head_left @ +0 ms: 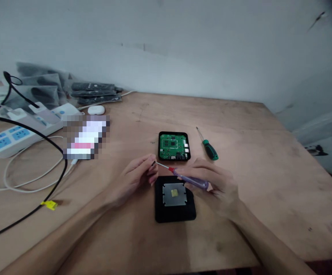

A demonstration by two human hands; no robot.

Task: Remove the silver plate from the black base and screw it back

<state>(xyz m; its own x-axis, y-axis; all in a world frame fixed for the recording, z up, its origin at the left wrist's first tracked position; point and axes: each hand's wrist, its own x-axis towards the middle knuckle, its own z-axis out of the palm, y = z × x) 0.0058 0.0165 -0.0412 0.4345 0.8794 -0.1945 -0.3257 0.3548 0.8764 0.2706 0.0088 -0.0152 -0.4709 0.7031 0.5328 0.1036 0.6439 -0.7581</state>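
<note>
My right hand [212, 181] grips a screwdriver [190, 179] with a clear purple handle and a red collar. Its shaft points left, and the tip meets the fingers of my left hand [143, 170]. Those fingers are pinched at the tip, around something small and dark that I cannot make out. Just beyond my hands lies a black case half [159, 147] holding a green circuit board [170, 143]. Below my hands is a black cover [174, 217] with a silver metal plate [168, 198] and a small yellowish pad [174, 193] on it; my right hand overlaps its right edge.
A green and black screwdriver [210, 149] rests at the right of the case. On the left are a phone [85, 139], a white power strip [11, 137], a white earbud case [96, 110], looping cables and bagged dark items [94, 93]. Behind the wooden table [240, 122] rises a wall.
</note>
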